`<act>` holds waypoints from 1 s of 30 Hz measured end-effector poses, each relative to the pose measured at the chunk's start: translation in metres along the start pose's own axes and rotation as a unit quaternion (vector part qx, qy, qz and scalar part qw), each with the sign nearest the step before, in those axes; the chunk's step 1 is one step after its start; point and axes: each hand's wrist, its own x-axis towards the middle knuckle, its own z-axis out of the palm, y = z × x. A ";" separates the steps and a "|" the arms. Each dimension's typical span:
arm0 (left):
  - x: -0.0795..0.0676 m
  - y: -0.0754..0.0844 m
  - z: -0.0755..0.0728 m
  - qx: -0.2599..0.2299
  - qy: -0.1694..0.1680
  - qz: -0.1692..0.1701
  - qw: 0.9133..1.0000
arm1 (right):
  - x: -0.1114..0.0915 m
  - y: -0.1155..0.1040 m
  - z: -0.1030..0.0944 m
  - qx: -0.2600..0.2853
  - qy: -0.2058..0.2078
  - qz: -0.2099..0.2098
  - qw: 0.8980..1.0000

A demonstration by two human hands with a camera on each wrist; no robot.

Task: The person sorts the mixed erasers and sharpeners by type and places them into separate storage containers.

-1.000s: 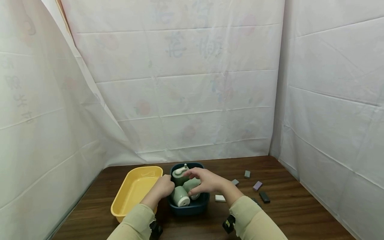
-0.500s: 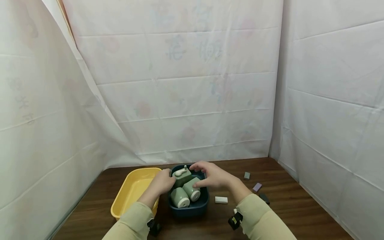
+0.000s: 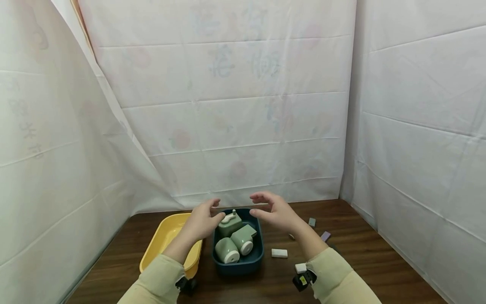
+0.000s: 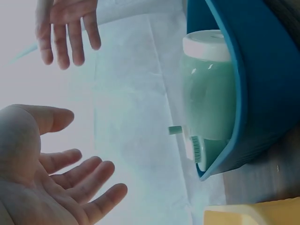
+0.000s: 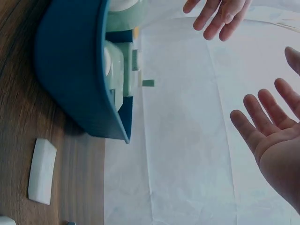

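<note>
My left hand hovers over the gap between the blue bin and the yellow tray, holding nothing. My right hand is raised past the bin's right rim, also holding nothing. Both wrist views show the palms facing each other with fingers spread. Inside the bin stands a green box with a white crank on top, at the far left. Nearer lie two glossy green jar-like pieces with white round ends, one at left and one at right. The left wrist view shows a jar close up.
The yellow tray stands close along the bin's left side. A white block lies right of the bin, another white block by the right wrist. Farther right are a grey block and a purple block. White cloth encloses the table.
Both hands have risen out of the bin and drawn apart, the left leftward and the right rightward. The green pieces shifted slightly and now lie exposed.
</note>
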 end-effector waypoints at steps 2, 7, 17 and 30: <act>-0.002 0.000 -0.004 -0.002 0.006 0.013 1.000 | 0.000 -0.001 0.000 0.012 0.013 -0.004 1.000; -0.004 -0.004 -0.013 -0.018 0.024 0.039 0.999 | 0.002 0.000 0.003 0.031 0.038 -0.008 0.999; -0.008 -0.017 -0.027 -0.046 0.033 0.044 0.997 | 0.009 -0.001 0.014 0.086 0.059 -0.014 0.994; -0.017 -0.038 -0.046 -0.049 0.059 0.021 0.997 | 0.019 0.005 0.038 0.231 0.069 0.067 0.968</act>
